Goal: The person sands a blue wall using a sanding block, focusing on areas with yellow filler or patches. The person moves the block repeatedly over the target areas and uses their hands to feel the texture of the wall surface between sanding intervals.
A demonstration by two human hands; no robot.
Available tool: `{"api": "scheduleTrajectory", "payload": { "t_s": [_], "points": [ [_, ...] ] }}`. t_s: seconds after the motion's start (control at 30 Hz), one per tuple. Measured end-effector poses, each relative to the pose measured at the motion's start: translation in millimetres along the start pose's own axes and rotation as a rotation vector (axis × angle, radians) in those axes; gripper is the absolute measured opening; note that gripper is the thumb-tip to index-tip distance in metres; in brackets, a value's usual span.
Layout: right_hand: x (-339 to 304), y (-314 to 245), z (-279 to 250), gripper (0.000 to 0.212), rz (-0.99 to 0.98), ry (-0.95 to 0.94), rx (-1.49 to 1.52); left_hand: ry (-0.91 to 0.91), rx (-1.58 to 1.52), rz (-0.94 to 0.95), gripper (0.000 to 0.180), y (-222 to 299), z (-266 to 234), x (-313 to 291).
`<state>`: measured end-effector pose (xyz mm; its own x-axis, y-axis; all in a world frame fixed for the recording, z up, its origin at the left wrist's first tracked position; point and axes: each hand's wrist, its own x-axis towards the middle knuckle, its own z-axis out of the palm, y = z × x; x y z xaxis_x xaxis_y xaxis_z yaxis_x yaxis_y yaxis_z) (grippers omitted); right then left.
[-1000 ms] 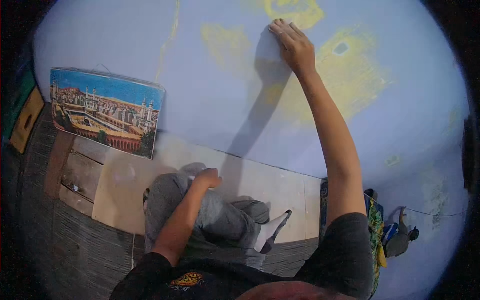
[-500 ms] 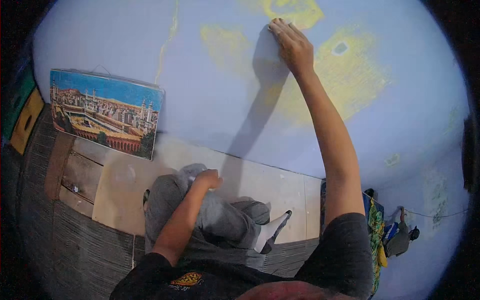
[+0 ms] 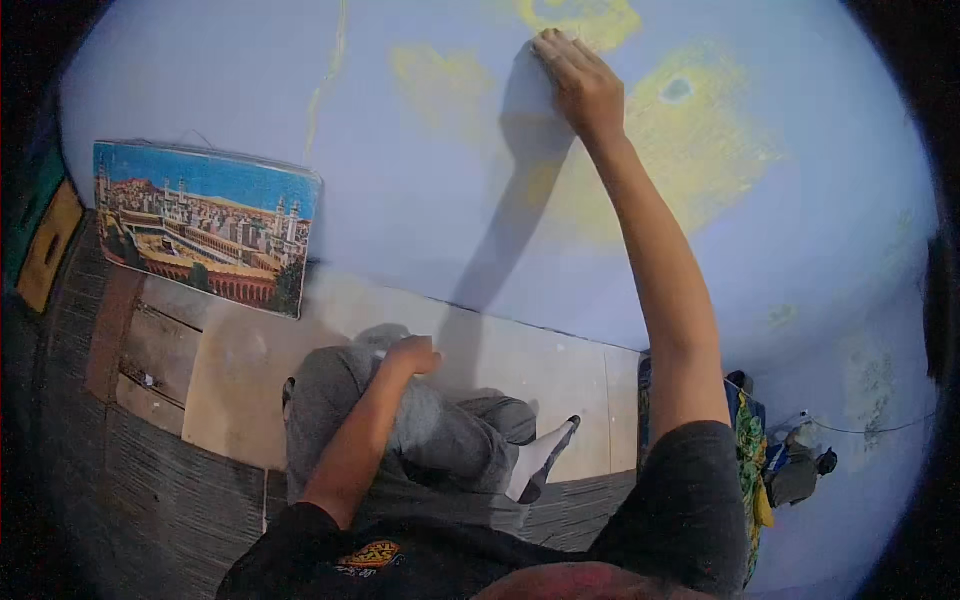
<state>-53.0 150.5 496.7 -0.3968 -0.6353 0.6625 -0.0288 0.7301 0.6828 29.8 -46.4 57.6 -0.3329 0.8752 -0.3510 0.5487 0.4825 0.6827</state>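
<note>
My right hand [image 3: 590, 92] is raised at the end of a stretched arm, its bent fingers held together against the pale blue wall [image 3: 420, 215]. Whatever may lie under those fingertips is hidden. Just above and to the right are yellow patches [image 3: 712, 150] where the blue coat is worn off, one with a small whitish spot [image 3: 677, 91]. My left hand [image 3: 412, 355] rests closed over my bent knee in grey trousers [image 3: 340, 390]. A little something pale shows beside its fingers, too small to name.
A picture of a city with towers [image 3: 205, 230] hangs low on the wall at left. Beige boards [image 3: 240, 400] and dark ribbed matting [image 3: 170, 490] cover the floor. Bundled cloths [image 3: 750, 450] and a hanging dark bag-like item [image 3: 797, 475] are at right, beside a cord [image 3: 870, 431].
The whole view has shifted slightly, with the wall and picture a little further left and up. My right hand stays at nearly the same spot on the wall; my left stays on the knee.
</note>
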Motion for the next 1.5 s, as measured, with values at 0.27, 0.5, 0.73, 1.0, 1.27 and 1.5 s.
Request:
{"api": "scheduleTrajectory", "payload": {
  "t_s": [0.27, 0.5, 0.73, 1.0, 1.27, 1.5],
  "points": [
    [17, 11, -23, 0.038, -0.168, -0.094, -0.041, 0.035, 0.018, -0.024, 0.055, 0, 4, 2],
    [3, 18, -12, 0.039, -0.097, -0.044, -0.094, 0.003, 0.016, -0.053, 0.054, 1, -2, 1],
    [12, 15, -22, 0.039, -0.187, -0.088, -0.09, 0.067, 0.009, -0.048, 0.056, -8, 4, 2],
    [16, 31, -20, 0.042, -0.143, -0.025, -0.176, 0.075, -0.007, -0.022, 0.056, 0, -2, -3],
    [5, 18, -33, 0.04, -0.208, -0.151, -0.089, 0.075, -0.032, -0.052, 0.052, 4, -6, -10],
    [22, 18, -35, 0.039, -0.068, -0.12, -0.25, 0.094, 0.026, -0.038, 0.054, 5, -8, -14]
  ]
}}
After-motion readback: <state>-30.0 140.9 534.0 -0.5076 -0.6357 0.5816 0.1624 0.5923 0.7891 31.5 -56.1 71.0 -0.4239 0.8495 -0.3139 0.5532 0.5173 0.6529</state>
